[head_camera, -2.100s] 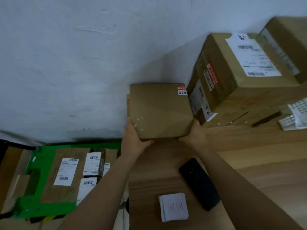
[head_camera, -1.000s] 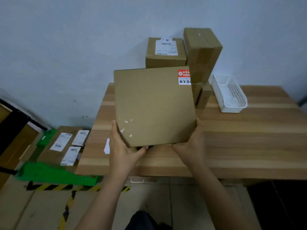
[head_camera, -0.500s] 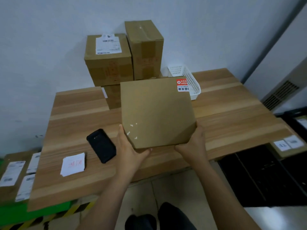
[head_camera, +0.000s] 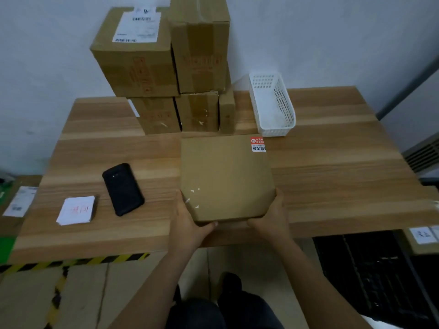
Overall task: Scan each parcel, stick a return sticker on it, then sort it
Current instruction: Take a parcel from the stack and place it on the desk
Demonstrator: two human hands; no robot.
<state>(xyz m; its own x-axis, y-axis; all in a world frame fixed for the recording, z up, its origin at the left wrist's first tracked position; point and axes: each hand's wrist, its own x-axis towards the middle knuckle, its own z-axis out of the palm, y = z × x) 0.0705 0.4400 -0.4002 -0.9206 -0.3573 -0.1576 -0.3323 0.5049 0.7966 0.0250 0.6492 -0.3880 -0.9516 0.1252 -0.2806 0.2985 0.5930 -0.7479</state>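
I grip the flat parcel [head_camera: 225, 176] mid-frame, left hand [head_camera: 190, 222] and right hand [head_camera: 270, 217] clasping its near corners, probably to keep it level beside the scanner [head_camera: 123, 188].

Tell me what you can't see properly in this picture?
Head view:
- parcel underside: faces down.
- left hand and right hand fingers: mostly behind the parcel.
- red sticker print: too small.
- sticker stack writing: blurred.
- tall box top: cut by upper edge.

The person has 2 bare forearms [head_camera: 166, 276], dark trousers [head_camera: 197, 314] and black shoes [head_camera: 229, 284].
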